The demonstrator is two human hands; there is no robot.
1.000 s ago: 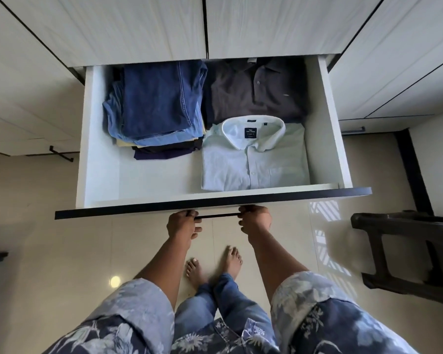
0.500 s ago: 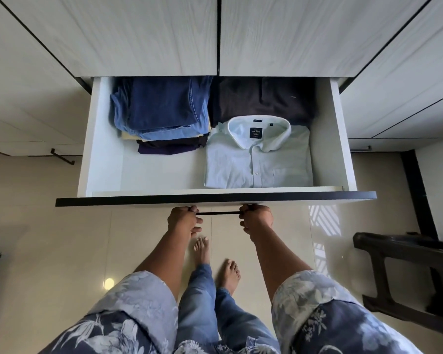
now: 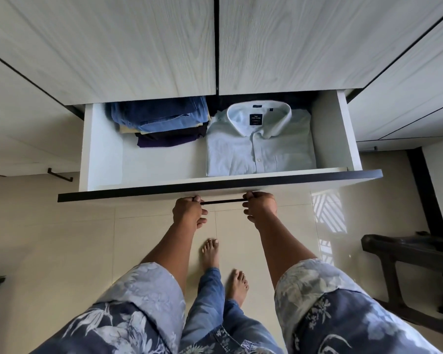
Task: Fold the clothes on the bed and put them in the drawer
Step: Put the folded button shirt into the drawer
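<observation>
The left hand (image 3: 188, 212) is curled round the left end of the handle (image 3: 221, 201), a thin dark bar on the drawer front, with the fingers folded under it. The bar's long axis runs from 9 o'clock to 3 o'clock, and the right hand (image 3: 260, 206) grips its right end in the same way. Neither hand is nearer than the other, as they sit level, one at each end, with bare bar between them.

The drawer (image 3: 100, 149) lies at 12 o'clock from both hands and stands partly out of the cabinet. Its back part is hidden under the wardrobe doors (image 3: 138, 47). The way in is straight toward 12 o'clock, square to the bar, so an even push from both hands should keep it from skewing.

Inside, at the left and toward the back, sits a pile of folded clothes (image 3: 164, 121), with blue denim on top, a cream layer under it and something dark purple at the bottom. At the right, just beside the pile, a pale folded shirt (image 3: 258, 146) lies flat with its collar toward 12 o'clock and its lower edge against the front wall. The front left of the drawer floor is bare.

The clothes seem stowed — closing the drawer looks like the last step. Nothing rises above the drawer walls to catch on the way in.
</observation>
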